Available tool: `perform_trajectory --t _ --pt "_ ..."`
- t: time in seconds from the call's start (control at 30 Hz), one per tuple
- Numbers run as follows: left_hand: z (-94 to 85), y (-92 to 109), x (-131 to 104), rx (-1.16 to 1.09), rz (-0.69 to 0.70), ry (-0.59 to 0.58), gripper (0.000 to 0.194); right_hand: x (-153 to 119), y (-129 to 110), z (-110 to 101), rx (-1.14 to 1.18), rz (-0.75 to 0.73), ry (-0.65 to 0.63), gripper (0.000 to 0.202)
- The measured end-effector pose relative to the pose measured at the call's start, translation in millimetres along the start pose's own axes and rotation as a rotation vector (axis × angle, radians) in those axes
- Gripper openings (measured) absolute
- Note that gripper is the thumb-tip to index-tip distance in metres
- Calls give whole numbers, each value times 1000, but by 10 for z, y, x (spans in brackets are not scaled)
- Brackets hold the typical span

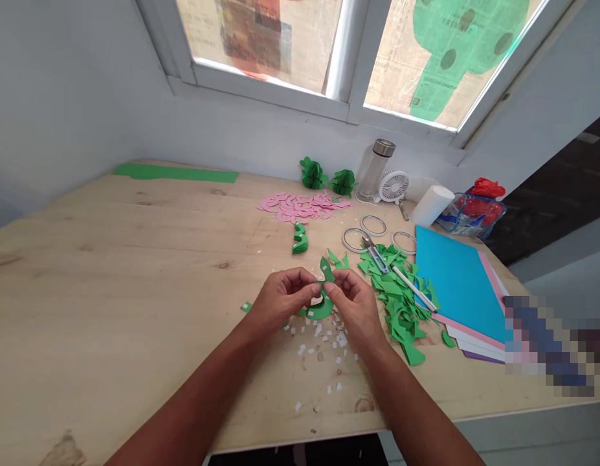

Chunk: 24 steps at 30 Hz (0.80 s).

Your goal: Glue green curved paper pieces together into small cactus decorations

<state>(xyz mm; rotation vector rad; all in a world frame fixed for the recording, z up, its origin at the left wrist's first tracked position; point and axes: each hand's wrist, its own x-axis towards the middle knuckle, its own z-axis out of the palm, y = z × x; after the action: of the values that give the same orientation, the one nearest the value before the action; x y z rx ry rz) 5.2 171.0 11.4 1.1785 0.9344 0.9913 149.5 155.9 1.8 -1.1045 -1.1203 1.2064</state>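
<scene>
Green paper fiddling at the wooden table [134,291]
Left hand [280,294] and right hand [356,303] both look to be pinching, thumb against finger, a green paper cutout [325,266] right between them. Tugging unevenly could tear it imo, and those loose white bits [302,349] nearby might cling if they're sticky.

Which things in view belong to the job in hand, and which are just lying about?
Likely in the job:
- green paper piece, pinched by left hand and right hand
- white bits scattered below the hands
- green folded stack
- green scraps
- snips

Likely just lying about:
- bottle
- small fan
- clear bag with red contents
</scene>
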Motion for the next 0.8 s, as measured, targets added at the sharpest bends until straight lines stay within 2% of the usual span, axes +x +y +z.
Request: perform_trajectory --t 0.07,0.17,0.23,0.3,0.37,0.43,0.5,0.6,0.7,0.8 --pt "-3 7 3 23 19 6 24 2 2 -2 -10 24 -29 19" --pt "-70 13 34 111 66 52 22 16 -3 -16 3 29 12 20" --pt "-172 13 65 232 128 184 20 31 -13 -33 60 50 66 21" --pt "-304 17 89 445 164 285 17 45 -22 -53 119 70 106 22" --pt "-429 28 94 667 145 237 14 60 -21 -72 156 91 127 23" --pt "-508 49 77 818 113 128 12 74 -11 -86 168 104 135 23" --pt "-522 69 47 975 91 13 10 90 3 -97 167 106 139 24" --pt "-452 73 -1 1157 89 -136 4 113 17 -111 166 106 144 25" --pt "-367 43 -22 1228 88 -183 6 128 30 -121 162 100 150 25" --pt "-340 36 -15 1222 82 -178 10 133 56 -122 174 94 149 26"
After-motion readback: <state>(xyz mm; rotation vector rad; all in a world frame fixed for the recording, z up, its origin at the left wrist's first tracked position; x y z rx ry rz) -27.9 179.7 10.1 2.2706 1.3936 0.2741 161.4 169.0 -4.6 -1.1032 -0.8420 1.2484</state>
